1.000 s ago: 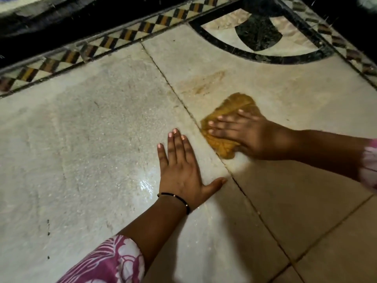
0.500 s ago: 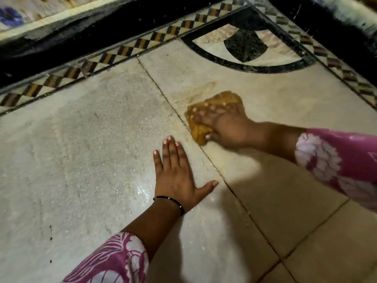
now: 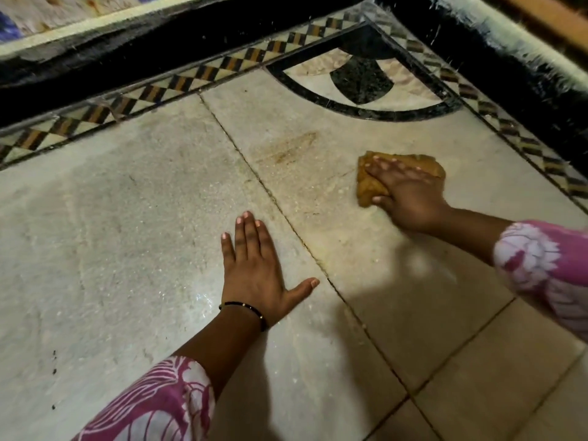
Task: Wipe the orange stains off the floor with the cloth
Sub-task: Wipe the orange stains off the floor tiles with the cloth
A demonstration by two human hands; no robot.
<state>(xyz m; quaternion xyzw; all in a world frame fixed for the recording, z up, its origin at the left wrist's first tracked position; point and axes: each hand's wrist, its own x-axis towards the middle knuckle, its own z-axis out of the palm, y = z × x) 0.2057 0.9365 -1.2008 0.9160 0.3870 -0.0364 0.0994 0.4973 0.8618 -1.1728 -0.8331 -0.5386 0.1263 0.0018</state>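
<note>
Cloth [image 3: 369, 183], orange-brown, bunched on floor [image 3: 127, 233] nr the patterned border at far right corner; right hand [image 3: 405, 195] presses it flat, fingers spread over top, thumb at its near edge. Orange stain [image 3: 288, 149] just left, apart from cloth. Left hand [image 3: 254, 268] flat on tile, fingers straight.

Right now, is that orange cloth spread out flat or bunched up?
Bunched up. The cloth sits in a crumpled wad under the right hand, which presses on it.
</note>
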